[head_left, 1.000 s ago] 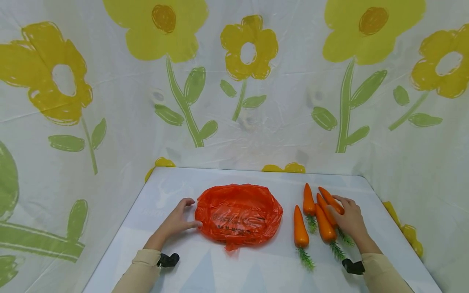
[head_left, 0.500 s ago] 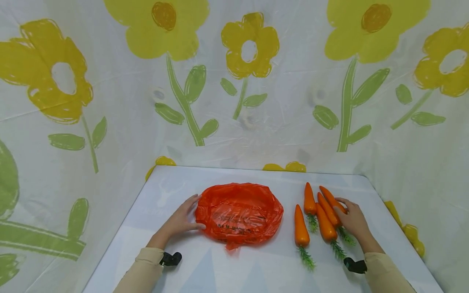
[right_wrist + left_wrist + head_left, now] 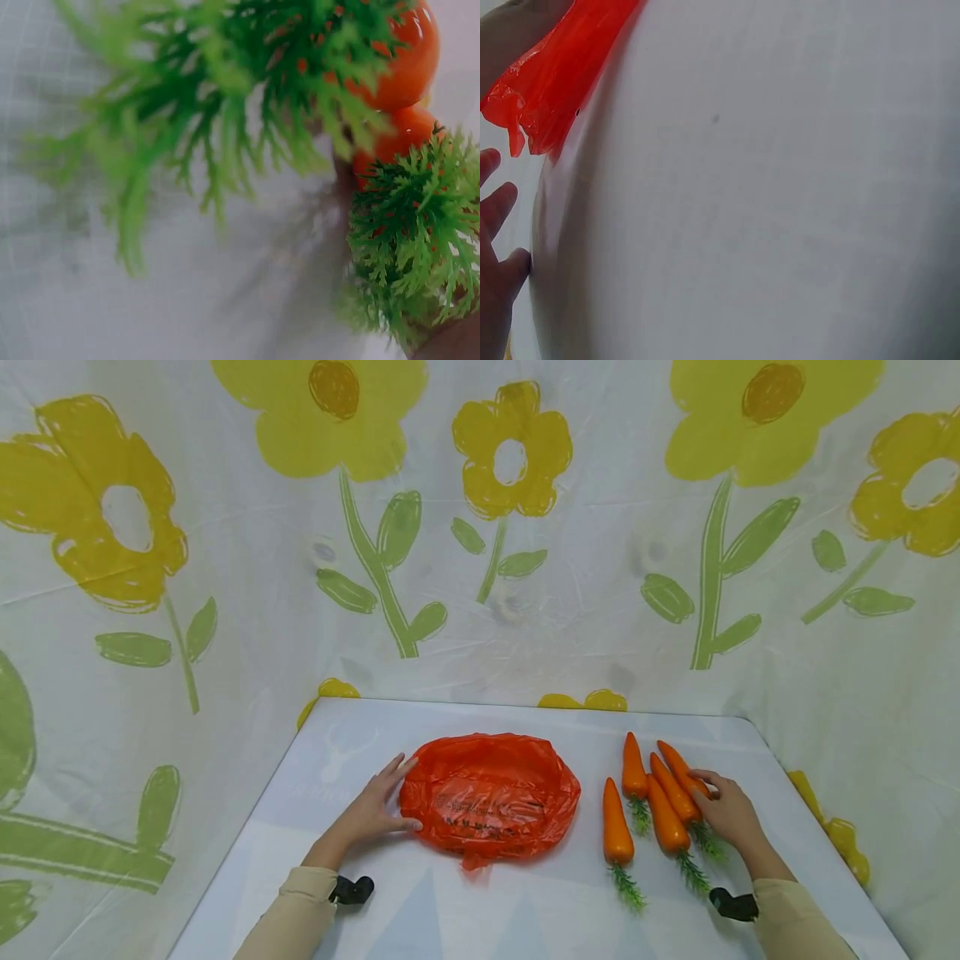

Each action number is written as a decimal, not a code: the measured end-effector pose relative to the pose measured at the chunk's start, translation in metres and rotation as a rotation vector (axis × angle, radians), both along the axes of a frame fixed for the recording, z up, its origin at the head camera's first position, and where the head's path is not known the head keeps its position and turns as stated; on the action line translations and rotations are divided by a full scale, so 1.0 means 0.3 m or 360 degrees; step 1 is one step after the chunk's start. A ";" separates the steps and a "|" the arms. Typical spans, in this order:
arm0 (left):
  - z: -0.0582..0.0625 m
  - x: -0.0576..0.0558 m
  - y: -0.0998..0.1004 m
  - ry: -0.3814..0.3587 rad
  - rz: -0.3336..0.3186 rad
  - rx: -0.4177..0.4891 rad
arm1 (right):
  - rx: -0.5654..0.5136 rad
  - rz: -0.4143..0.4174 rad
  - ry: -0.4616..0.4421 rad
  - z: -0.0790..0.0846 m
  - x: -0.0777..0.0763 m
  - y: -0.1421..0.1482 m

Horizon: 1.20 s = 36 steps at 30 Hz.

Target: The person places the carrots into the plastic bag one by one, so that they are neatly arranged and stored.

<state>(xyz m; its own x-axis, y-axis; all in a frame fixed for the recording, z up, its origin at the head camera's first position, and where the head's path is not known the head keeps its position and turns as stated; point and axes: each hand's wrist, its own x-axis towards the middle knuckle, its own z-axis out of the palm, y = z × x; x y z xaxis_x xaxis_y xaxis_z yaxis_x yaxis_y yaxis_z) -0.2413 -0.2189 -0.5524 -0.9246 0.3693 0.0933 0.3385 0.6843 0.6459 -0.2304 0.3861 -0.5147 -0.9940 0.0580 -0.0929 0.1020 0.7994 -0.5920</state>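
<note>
The bag (image 3: 491, 797), red and thin, lies flat near the centre of the head frame, on the counter (image 3: 540, 906). The left hand (image 3: 366, 817) is at the bag's left edge, its fingers spread wide with nothing gripped, the thumb at the bag's lower left rim. In the left wrist frame the bag shows in the upper left corner.

Five carrots (image 3: 665, 818) lie right of centre in the head frame, orange tips toward the top, green leaves toward the bottom. The right hand (image 3: 729, 814) has its fingers bent round the thick end of the right carrot (image 3: 677, 766), pinching it; whether that carrot is off the counter I cannot tell. In the right wrist frame, leaves (image 3: 409, 217) hide most of the hand.

A flowered cloth (image 3: 592, 568) fills the top of the head frame.
</note>
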 end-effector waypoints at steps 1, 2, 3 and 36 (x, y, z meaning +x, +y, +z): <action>0.000 -0.001 0.001 0.0013 -0.0013 0.0002 | 0.0005 0.0005 0.0001 0.001 0.000 0.002; 0.001 -0.002 0.002 0.0032 -0.0025 -0.0003 | 0.0016 0.0014 0.0013 -0.001 0.000 0.005; 0.001 -0.003 0.002 0.0040 -0.0031 -0.0006 | 0.0021 0.0022 0.0027 -0.002 0.001 0.008; -0.017 0.003 0.029 -0.0171 0.0010 -0.0095 | -0.0030 -0.0045 -0.0068 -0.022 0.007 0.031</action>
